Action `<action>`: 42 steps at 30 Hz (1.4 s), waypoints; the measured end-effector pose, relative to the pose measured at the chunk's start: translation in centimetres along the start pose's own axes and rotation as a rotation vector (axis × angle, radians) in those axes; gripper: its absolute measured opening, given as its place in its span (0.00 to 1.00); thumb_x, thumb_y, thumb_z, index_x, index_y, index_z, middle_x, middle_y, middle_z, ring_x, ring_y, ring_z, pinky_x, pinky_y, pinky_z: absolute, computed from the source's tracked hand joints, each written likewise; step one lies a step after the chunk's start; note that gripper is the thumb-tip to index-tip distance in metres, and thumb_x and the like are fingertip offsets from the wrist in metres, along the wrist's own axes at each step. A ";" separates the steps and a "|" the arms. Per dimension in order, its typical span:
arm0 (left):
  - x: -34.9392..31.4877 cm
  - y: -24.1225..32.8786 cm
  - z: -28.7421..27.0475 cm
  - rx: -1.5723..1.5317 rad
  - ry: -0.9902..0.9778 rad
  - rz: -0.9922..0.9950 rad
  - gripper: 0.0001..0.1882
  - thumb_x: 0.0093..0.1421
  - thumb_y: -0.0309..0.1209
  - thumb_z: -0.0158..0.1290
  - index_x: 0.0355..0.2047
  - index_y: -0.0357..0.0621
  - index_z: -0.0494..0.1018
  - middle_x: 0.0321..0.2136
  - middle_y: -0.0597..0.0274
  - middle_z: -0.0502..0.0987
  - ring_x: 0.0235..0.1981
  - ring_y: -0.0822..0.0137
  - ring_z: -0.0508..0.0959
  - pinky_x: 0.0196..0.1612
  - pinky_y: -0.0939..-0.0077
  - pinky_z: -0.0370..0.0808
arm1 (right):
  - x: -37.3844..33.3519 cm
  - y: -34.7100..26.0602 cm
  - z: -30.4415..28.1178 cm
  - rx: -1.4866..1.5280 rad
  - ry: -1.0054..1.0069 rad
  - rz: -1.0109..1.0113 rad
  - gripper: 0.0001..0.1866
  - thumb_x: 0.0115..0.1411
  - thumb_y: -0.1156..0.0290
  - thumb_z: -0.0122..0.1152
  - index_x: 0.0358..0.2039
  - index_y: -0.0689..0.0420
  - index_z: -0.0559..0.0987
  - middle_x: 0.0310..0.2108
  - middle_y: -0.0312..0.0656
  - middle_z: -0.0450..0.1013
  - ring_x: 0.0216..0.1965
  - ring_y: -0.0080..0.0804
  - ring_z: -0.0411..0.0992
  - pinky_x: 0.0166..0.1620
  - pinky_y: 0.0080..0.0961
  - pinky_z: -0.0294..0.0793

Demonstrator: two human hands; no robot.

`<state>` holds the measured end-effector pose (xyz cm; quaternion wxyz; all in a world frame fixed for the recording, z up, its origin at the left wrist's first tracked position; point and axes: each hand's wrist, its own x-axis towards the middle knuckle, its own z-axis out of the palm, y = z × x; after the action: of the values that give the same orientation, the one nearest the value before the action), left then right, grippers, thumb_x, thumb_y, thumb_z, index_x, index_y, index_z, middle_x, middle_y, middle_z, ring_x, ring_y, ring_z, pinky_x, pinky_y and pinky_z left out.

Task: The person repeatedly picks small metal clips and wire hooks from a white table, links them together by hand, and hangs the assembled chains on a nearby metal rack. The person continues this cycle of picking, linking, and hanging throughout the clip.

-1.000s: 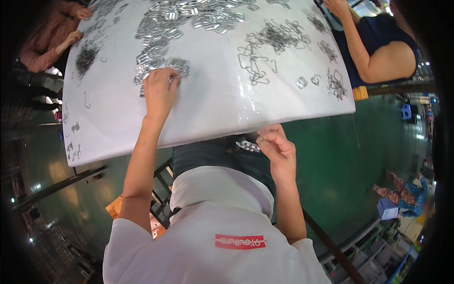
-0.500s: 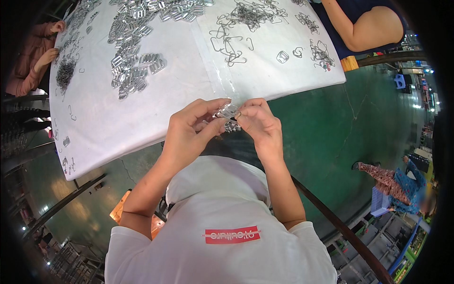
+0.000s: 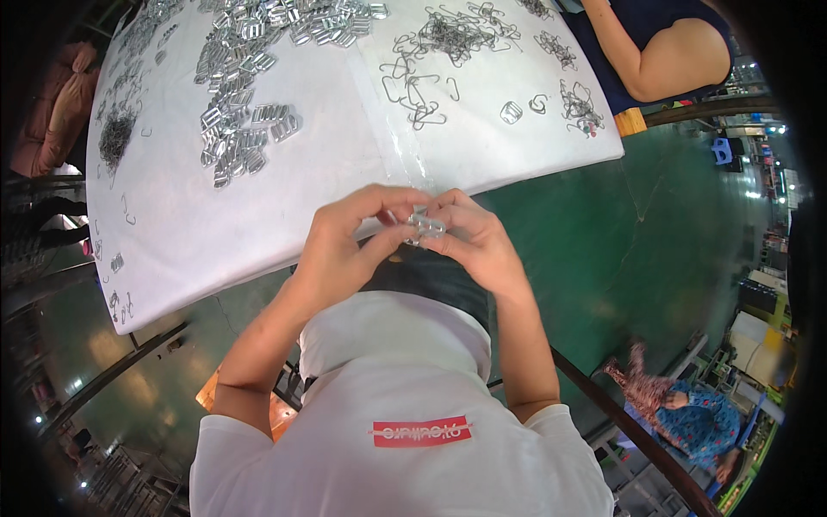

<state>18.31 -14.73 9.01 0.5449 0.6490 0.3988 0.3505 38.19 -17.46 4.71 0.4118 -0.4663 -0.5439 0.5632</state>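
Near the table's front edge, my left hand (image 3: 336,250) and my right hand (image 3: 489,252) meet with fingers pinched together. Between their fingertips is a shiny silver slotted metal buckle (image 3: 427,226). More bright metal shows just beneath it, mostly hidden by my fingers. Both thumbs press in from the near side. Beyond my hands, a heap of similar slotted buckles (image 3: 233,133) spreads over the white table (image 3: 327,164). To its right lies a tangle of bent wire hooks (image 3: 448,39).
A single buckle (image 3: 511,112) and a wire loop (image 3: 537,103) lie apart near the right edge. A co-worker's arm (image 3: 633,65) is at the right, another co-worker's sleeve (image 3: 52,121) at the left. A dark wire pile (image 3: 116,138) sits at the table's left.
The buckle at my fingertips has turned and dropped slightly toward me. My right fingers have shifted round it. At the left, the co-worker's hands have drawn back from the table.
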 end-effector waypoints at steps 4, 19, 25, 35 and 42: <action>-1.1 -0.6 0.1 -0.010 -0.016 0.016 0.16 0.53 0.18 0.56 0.44 0.41 0.76 0.32 0.61 0.77 0.32 0.71 0.75 0.40 0.77 0.73 | 4.8 1.4 -4.7 -0.198 0.012 0.063 0.09 0.55 0.72 0.60 0.37 0.57 0.80 0.35 0.36 0.74 0.34 0.22 0.70 0.41 0.22 0.68; -3.5 -2.9 2.2 -0.096 0.173 0.056 0.13 0.53 0.17 0.56 0.40 0.39 0.76 0.31 0.59 0.78 0.30 0.71 0.76 0.37 0.79 0.73 | 15.0 2.2 -7.1 -0.859 0.231 0.067 0.07 0.56 0.70 0.60 0.30 0.60 0.76 0.27 0.41 0.76 0.28 0.28 0.74 0.32 0.26 0.72; -3.1 -3.2 2.4 -0.151 0.218 0.065 0.13 0.53 0.17 0.56 0.39 0.39 0.76 0.30 0.60 0.77 0.31 0.72 0.76 0.37 0.79 0.73 | 4.2 -2.9 -3.0 0.031 0.168 0.163 0.07 0.57 0.76 0.60 0.35 0.65 0.74 0.25 0.39 0.74 0.24 0.21 0.72 0.26 0.17 0.69; -2.5 -2.4 2.4 -0.156 0.214 0.083 0.11 0.53 0.17 0.56 0.38 0.38 0.77 0.33 0.60 0.79 0.32 0.72 0.77 0.37 0.79 0.74 | -1.7 -4.0 0.8 -0.030 0.192 -0.101 0.03 0.54 0.75 0.64 0.29 0.60 0.78 0.35 0.36 0.67 0.33 0.20 0.66 0.31 0.14 0.63; -2.5 -1.8 2.4 -0.234 0.173 0.052 0.11 0.54 0.18 0.55 0.39 0.38 0.76 0.35 0.61 0.79 0.34 0.73 0.78 0.38 0.79 0.74 | -1.4 -4.0 0.5 -0.200 0.164 -0.244 0.04 0.51 0.77 0.65 0.29 0.59 0.79 0.36 0.38 0.66 0.33 0.23 0.66 0.31 0.17 0.65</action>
<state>19.13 -17.83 6.75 0.5714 0.5583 0.3837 0.4631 37.80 -18.70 8.84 0.4717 -0.4798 -0.6143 0.4121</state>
